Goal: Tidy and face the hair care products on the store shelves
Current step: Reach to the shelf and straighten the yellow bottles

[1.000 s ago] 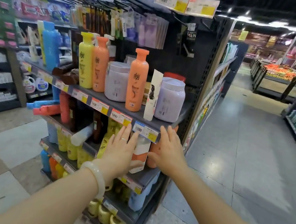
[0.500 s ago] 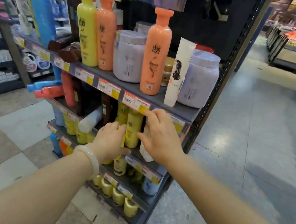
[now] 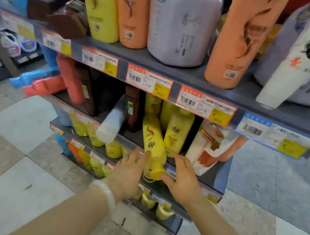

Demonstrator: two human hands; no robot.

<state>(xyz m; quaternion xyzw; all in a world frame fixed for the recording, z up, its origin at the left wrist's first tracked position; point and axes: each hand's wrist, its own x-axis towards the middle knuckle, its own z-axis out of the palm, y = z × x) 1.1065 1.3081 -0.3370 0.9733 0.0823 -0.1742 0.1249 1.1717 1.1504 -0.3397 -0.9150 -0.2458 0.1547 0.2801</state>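
A yellow shampoo bottle (image 3: 152,149) leans out of the second shelf (image 3: 209,178), its cap end sticking forward past the shelf edge. My left hand (image 3: 128,172), with a pale bangle on the wrist, touches the bottle's left side with straight fingers. On the bottle's right, my right hand (image 3: 183,177) reaches in with spread fingers, fingertips at its lower end. More yellow bottles (image 3: 178,131) stand upright behind it. A white bottle (image 3: 111,123) lies tipped over to the left.
The top shelf (image 3: 177,76) carries yellow and orange bottles (image 3: 241,39), a lilac tub (image 3: 182,22) and a leaning white tube (image 3: 301,57). Fallen brown packs (image 3: 64,15) lie at its left. A white and orange pouch (image 3: 206,147) sags right of the yellow bottles. Lower shelves hold small yellow bottles (image 3: 149,200).
The view has dropped and closed in on the second shelf. Both hands came down from the top shelf's edge to the leaning yellow bottle.
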